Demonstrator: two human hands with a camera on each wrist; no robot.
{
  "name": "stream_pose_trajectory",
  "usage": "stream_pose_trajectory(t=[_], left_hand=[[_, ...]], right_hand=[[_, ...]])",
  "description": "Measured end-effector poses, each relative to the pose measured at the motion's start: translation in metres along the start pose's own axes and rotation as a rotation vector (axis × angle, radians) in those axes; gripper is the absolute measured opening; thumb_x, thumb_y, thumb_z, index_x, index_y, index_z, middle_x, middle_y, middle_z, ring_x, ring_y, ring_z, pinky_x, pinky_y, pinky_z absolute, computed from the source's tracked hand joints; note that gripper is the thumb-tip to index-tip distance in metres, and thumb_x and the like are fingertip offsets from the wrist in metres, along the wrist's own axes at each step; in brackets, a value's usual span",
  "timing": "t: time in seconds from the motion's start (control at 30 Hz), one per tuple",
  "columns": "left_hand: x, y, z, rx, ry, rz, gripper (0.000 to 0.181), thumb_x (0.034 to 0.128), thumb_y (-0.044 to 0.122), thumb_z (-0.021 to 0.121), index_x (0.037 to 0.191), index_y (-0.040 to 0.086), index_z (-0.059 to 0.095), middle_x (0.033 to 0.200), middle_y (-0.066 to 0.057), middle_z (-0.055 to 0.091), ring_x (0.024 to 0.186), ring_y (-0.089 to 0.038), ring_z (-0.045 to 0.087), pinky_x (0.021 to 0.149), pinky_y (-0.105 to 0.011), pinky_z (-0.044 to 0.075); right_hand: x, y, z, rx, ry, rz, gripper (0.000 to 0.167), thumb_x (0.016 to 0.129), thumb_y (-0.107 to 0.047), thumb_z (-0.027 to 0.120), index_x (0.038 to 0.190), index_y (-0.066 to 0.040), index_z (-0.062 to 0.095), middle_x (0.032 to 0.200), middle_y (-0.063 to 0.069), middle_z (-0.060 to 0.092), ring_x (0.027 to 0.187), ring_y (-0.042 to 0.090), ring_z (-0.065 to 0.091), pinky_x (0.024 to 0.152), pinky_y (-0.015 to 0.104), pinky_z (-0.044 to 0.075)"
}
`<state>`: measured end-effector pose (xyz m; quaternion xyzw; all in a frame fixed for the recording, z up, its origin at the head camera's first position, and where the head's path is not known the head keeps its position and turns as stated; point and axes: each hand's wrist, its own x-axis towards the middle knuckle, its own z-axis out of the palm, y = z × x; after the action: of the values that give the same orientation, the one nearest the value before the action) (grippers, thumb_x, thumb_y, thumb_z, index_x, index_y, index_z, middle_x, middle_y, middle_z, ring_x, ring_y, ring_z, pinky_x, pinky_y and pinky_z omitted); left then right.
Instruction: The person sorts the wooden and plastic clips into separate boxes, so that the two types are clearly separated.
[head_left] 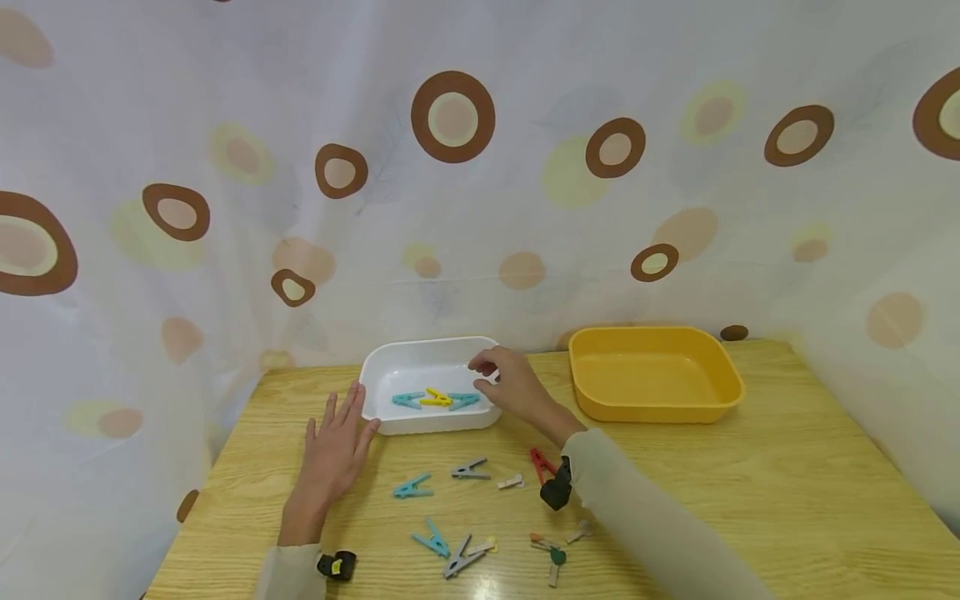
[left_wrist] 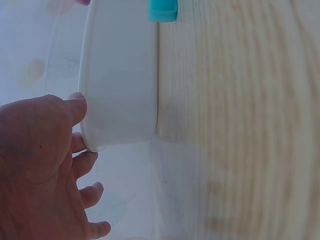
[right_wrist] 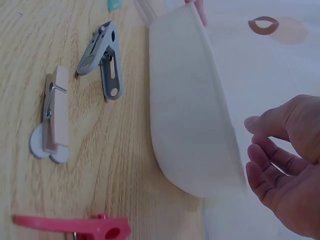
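My left hand (head_left: 333, 450) touches the left end of a white plastic tray (head_left: 431, 427), its fingers spread and fairly straight. In the left wrist view the thumb (left_wrist: 76, 109) rests at the tray's rim. Over the tray's right end is my right hand (head_left: 519, 387), fingers loosely bent, a gap between thumb and fingertips and nothing seen in it. Inside the tray lie a yellow clothespin (head_left: 437, 400) and two teal clothespins, one at its left (head_left: 401, 400) and one at its right (head_left: 463, 400). A red clothespin (head_left: 538, 461) lies partly hidden behind the right wrist's camera.
Before the tray lie grey clothespins (head_left: 470, 472), teal clothespins (head_left: 408, 489) and several small wooden clothespins (head_left: 511, 482), one with a green disc (head_left: 558, 556). A yellow tray (head_left: 656, 413) stands at the right. A patterned curtain (head_left: 480, 208) hangs behind the wooden table (head_left: 795, 500).
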<state>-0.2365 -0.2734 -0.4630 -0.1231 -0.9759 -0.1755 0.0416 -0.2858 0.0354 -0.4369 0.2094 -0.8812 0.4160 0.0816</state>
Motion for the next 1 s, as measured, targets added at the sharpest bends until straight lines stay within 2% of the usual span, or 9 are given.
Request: stream_pose_trajectory(t=[0.27,0.5,0.7,0.93,1.0], left_hand=[[0.000,-0.002,0.002,0.001,-0.008,0.005,0.066,0.1122,0.043,0.034,0.164,0.005,0.019,0.170,-0.011,0.018,0.154,-0.045,0.010,0.113,-0.077,0.011],[0.000,-0.001,0.001,0.004,-0.012,0.004,0.066,0.1123,0.043,0.033,0.164,0.005,0.017,0.170,-0.012,0.017,0.154,-0.046,0.010,0.113,-0.077,0.011],[0.000,0.000,-0.001,0.002,-0.014,0.009,0.066,0.1123,0.043,0.034,0.164,0.004,0.018,0.170,-0.013,0.018,0.154,-0.046,0.011,0.113,-0.078,0.011],[0.000,-0.001,-0.001,-0.001,-0.013,0.008,0.066,0.1123,0.043,0.034,0.164,0.004,0.018,0.170,-0.013,0.017,0.153,-0.047,0.012,0.113,-0.078,0.011],[0.000,-0.001,0.000,-0.002,-0.018,0.006,0.067,0.1123,0.043,0.033,0.164,0.004,0.017,0.170,-0.012,0.017,0.154,-0.047,0.011,0.113,-0.078,0.010]], right_hand=[[-0.024,0.000,-0.020,0.050,0.066,0.019,0.021,0.091,-0.001,0.076,0.112,0.000,0.073,0.108,0.016,0.071,0.095,0.029,0.066,0.081,0.049,0.059],[-0.051,-0.003,-0.036,0.047,0.141,0.009,0.022,0.089,-0.002,0.079,0.110,-0.003,0.074,0.105,0.011,0.072,0.091,0.026,0.067,0.073,0.044,0.059],[-0.075,-0.001,-0.040,0.033,0.126,0.044,0.024,0.090,-0.006,0.079,0.114,-0.006,0.074,0.109,0.007,0.072,0.092,0.022,0.067,0.072,0.035,0.058],[-0.104,0.003,-0.039,0.073,0.129,0.077,0.023,0.091,-0.007,0.078,0.113,-0.007,0.073,0.110,0.010,0.071,0.092,0.024,0.067,0.074,0.043,0.058],[-0.112,0.005,-0.038,0.081,0.139,0.081,0.022,0.091,-0.006,0.078,0.112,-0.007,0.073,0.109,0.011,0.071,0.091,0.023,0.066,0.073,0.041,0.058]])
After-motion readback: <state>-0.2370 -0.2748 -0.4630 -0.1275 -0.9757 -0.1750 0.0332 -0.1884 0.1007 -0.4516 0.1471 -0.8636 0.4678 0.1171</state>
